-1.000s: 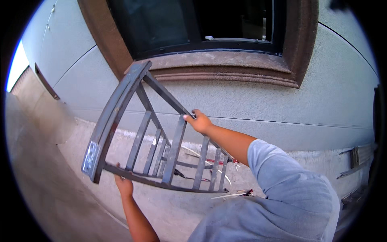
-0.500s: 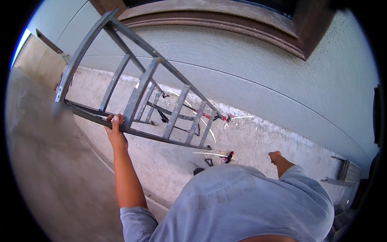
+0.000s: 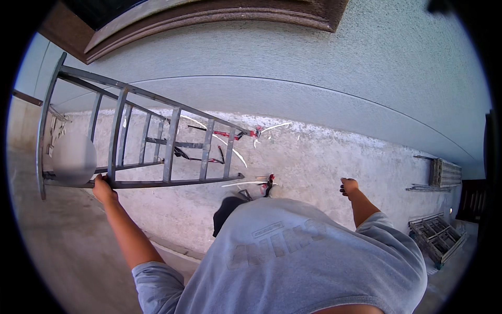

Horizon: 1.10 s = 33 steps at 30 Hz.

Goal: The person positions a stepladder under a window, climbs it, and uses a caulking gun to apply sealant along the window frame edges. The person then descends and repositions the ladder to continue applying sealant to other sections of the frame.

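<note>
A grey metal stepladder (image 3: 168, 149) stands at the left, its legs toward the wall's base and its top nearest the left edge. My left hand (image 3: 104, 189) is closed around its near side rail, beside a step. My right hand (image 3: 349, 187) is held out over the concrete at the right, away from the ladder, fingers loosely curled and slightly apart, with nothing seen in it. Beyond the ladder's rungs, red-and-black tools (image 3: 230, 135) lie on the ground. Another red-and-black tool (image 3: 270, 184) lies near the ladder's foot; I cannot make out its kind.
White strips (image 3: 238, 155) are scattered on the concrete floor (image 3: 314, 162). A pale textured wall (image 3: 293, 63) runs along the far side below a brown window frame (image 3: 219, 15). At the right are a stacked grey bundle (image 3: 445, 172) and metal frames (image 3: 438, 236).
My view has turned, and the ladder now shows lower and farther left, less tilted. My left hand keeps its hold on the rail. My right hand's fingers look more loosened.
</note>
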Motion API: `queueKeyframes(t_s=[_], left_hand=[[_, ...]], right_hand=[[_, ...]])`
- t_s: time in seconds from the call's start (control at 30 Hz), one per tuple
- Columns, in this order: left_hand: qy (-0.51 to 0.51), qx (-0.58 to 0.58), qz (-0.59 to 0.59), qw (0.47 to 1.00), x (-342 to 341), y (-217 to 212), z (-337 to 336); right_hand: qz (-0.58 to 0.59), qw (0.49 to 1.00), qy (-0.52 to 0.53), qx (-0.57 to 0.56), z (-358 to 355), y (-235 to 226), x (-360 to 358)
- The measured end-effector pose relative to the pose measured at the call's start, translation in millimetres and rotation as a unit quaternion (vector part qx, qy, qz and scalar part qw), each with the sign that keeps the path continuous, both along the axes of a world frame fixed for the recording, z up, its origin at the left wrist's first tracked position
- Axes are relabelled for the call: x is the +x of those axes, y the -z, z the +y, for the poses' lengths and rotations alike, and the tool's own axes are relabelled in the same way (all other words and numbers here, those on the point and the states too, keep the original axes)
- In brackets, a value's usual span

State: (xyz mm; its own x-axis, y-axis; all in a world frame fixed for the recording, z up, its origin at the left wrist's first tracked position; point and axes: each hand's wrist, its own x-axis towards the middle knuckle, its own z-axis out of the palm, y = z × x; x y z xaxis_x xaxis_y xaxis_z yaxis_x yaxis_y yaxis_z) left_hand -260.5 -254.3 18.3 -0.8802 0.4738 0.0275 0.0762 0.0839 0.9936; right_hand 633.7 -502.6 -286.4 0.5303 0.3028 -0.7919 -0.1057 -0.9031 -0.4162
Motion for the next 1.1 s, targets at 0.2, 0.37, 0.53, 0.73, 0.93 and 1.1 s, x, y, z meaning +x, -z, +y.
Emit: queueKeyframes(t_s=[0.2,0.37,0.53,0.73,0.93,1.1], left_hand=[[0.049,-0.121,0.083,0.988,6.6,-8.3,-18.4],[0.209,-0.431,0.201,0.854,60.6,-107.8,-67.5],[0.328,-0.042,0.325,0.886,96.2,-237.2,-75.2],[0.135,-0.102,0.541,0.824,-31.7,-346.3,19.0],[0.421,-0.311,0.261,0.811,-48.1,-343.5,99.3],[0.327,-0.239,0.269,0.874,-55.5,-269.2,51.9]], right_hand=[[-0.033,0.984,-0.166,0.051,68.4,10.8,-31.3],[-0.091,0.928,-0.306,0.192,177.4,-50.1,-94.3],[-0.159,0.835,-0.393,0.349,271.7,-202.8,-165.6],[-0.263,0.528,-0.438,0.678,406.1,-396.9,-252.4],[-0.506,0.491,-0.500,0.503,578.3,-516.1,-295.3],[-0.474,0.571,-0.567,0.358,599.9,-485.1,-288.6]])
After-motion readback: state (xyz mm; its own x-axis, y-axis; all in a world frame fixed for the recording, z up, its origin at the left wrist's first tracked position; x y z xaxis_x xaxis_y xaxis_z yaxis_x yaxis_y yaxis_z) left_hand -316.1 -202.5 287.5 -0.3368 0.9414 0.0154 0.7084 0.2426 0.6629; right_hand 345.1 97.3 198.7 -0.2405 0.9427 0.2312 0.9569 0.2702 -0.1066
